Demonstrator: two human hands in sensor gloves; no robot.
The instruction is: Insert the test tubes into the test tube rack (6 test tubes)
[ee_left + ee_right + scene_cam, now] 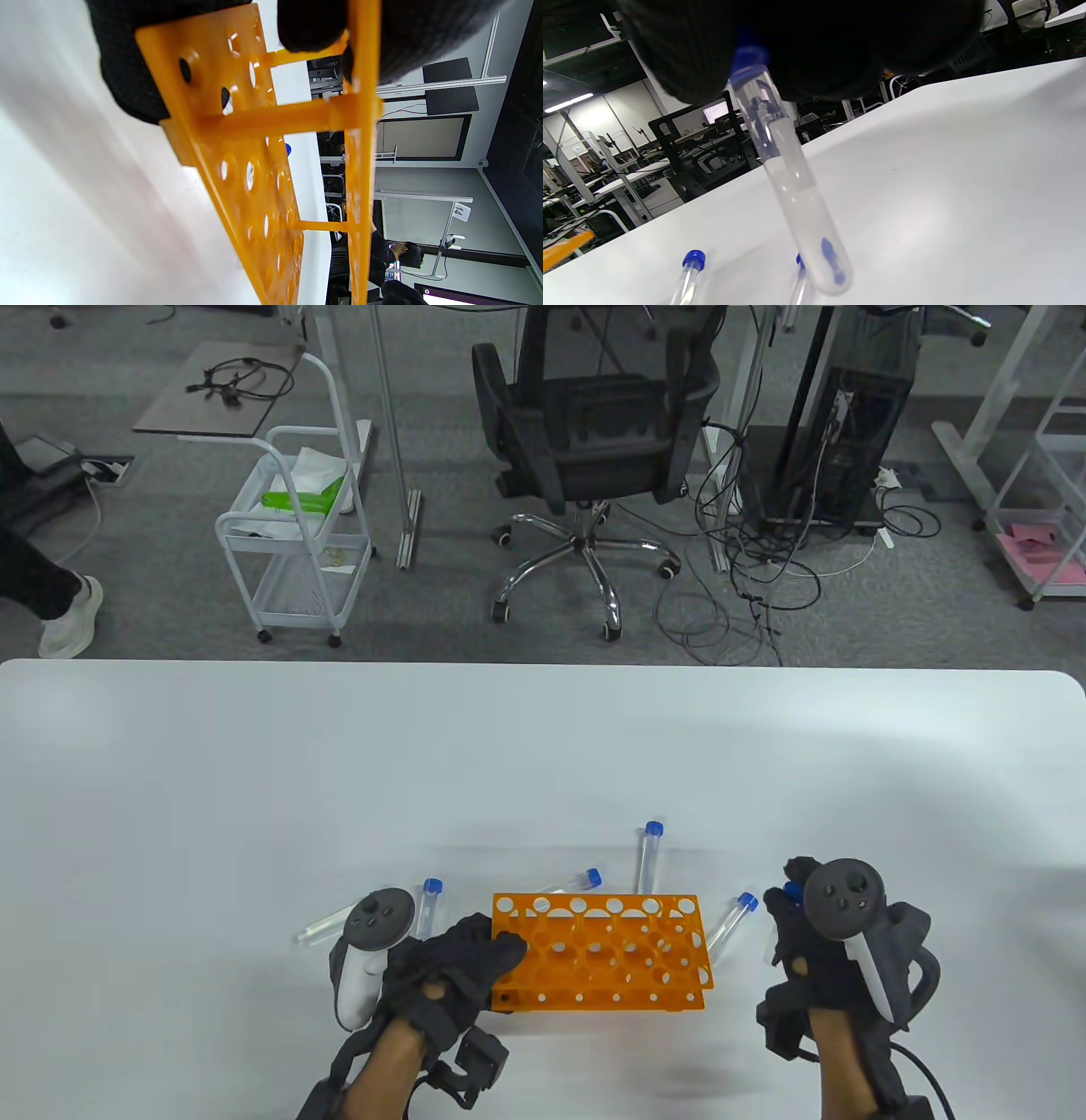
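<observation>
While the left hand [462,963] grips the orange rack [607,950] by its left end, the right hand [814,937] pinches a blue-capped tube [791,182]. Other tubes lie around the rack on the table [254,780].

The table view looks down from above me over the white worktop [254,780] toward the room beyond. My left wrist view, turned sideways, sits hard against the orange rack [237,169], which the table view shares. My right wrist view looks low across the worktop, close to a tube [793,182].

Office chair [590,458], white cart [297,543]
</observation>
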